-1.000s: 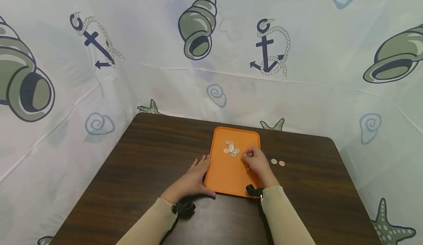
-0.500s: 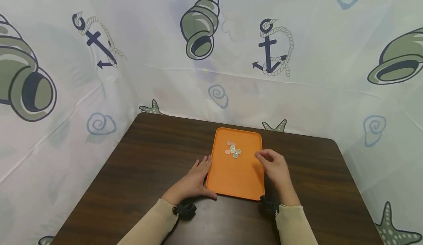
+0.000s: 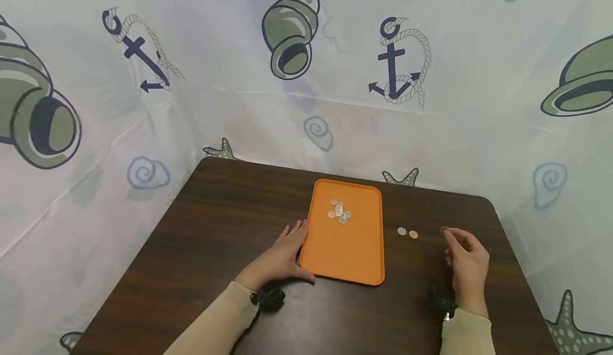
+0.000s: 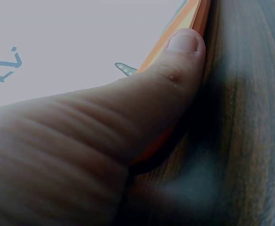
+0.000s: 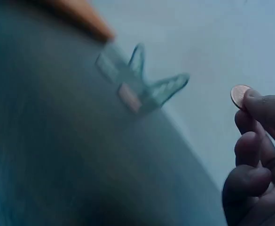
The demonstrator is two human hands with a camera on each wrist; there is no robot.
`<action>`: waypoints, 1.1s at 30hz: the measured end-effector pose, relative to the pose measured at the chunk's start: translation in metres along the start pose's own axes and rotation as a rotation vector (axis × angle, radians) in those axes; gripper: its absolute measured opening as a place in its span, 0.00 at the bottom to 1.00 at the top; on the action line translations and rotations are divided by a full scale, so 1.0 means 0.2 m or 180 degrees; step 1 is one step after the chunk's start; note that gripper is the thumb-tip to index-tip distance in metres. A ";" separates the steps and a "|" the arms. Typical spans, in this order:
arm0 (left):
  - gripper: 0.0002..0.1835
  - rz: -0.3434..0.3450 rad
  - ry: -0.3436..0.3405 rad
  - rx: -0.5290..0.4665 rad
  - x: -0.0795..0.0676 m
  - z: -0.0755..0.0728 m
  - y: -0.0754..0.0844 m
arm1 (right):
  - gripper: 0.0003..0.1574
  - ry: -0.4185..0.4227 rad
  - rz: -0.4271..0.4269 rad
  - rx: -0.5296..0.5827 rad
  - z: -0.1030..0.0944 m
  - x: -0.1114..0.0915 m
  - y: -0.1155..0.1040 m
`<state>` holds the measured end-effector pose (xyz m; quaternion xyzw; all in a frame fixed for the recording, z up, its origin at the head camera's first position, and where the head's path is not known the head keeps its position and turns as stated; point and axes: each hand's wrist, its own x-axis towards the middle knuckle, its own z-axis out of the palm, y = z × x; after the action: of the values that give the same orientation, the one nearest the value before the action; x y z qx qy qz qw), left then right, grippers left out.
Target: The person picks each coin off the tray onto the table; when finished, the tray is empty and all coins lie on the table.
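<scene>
Between thumb and index finger, my right hand (image 3: 469,262) pinches a copper-coloured coin (image 5: 239,96) above the right side of the table. The other fingers curl loosely below it in the right wrist view. My left hand (image 3: 280,259) rests at the near left corner of an orange tray (image 3: 345,256); its straight fingers lie along the left rim. In the left wrist view, its thumb (image 4: 175,70) lies against the tray's edge. Several silver and copper coins (image 3: 339,211) lie grouped toward the far part of the tray.
On the dark wooden table (image 3: 239,206), a silver coin (image 3: 402,231) and a copper coin (image 3: 414,234) lie side by side, between the tray and my right hand. A curtain (image 3: 215,41) printed with shells and anchors hangs behind and beside the table.
My right hand has moved rightward from over the tray, past its right rim, to the table's right side. Two coins on the table show again after it passed. The left hand stays in place.
</scene>
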<state>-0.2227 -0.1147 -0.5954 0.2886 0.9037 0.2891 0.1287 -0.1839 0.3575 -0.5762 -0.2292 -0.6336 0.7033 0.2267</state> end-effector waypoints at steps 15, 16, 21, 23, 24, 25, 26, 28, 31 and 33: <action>0.81 0.0002 0.0021 0.0031 0.00 0.00 0.00 | 0.20 -0.0282 -0.0181 -0.1881 0.03 0.05 0.14; 0.81 0.0010 0.0026 0.0046 0.00 0.00 0.00 | 0.18 -0.0287 -0.0220 -0.1916 0.03 0.06 0.13; 0.81 0.0019 0.0036 0.0062 0.01 0.00 0.01 | 0.15 -0.0325 -0.0379 -0.2145 0.03 0.06 0.12; 0.81 0.0016 0.0030 0.0071 0.01 0.00 0.01 | 0.15 -0.0335 -0.0441 -0.2228 0.03 0.06 0.12; 0.81 0.0024 0.0031 0.0068 0.01 0.00 0.01 | 0.15 -0.0335 -0.0464 -0.2271 0.03 0.06 0.12; 0.81 0.0022 0.0028 0.0065 0.01 0.00 0.01 | 0.15 -0.0345 -0.0488 -0.2312 0.04 0.06 0.12; 0.81 0.0020 0.0025 0.0057 0.01 0.00 0.01 | 0.16 -0.0348 -0.0516 -0.2353 0.04 0.06 0.13; 0.81 0.0009 0.0011 0.0073 0.01 0.00 0.01 | 0.17 -0.0347 -0.0574 -0.2456 0.04 0.05 0.13; 0.81 -0.0008 0.0004 0.0064 0.01 0.00 0.01 | 0.18 -0.0375 -0.0626 -0.2613 0.04 0.05 0.13; 0.81 -0.0006 0.0004 0.0071 0.01 0.00 0.01 | 0.17 -0.0443 -0.0653 -0.2705 0.04 0.05 0.12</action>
<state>-0.2230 -0.1130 -0.5937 0.2890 0.9072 0.2791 0.1251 -0.1964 0.3552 -0.6005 -0.1901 -0.8998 0.3679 0.1377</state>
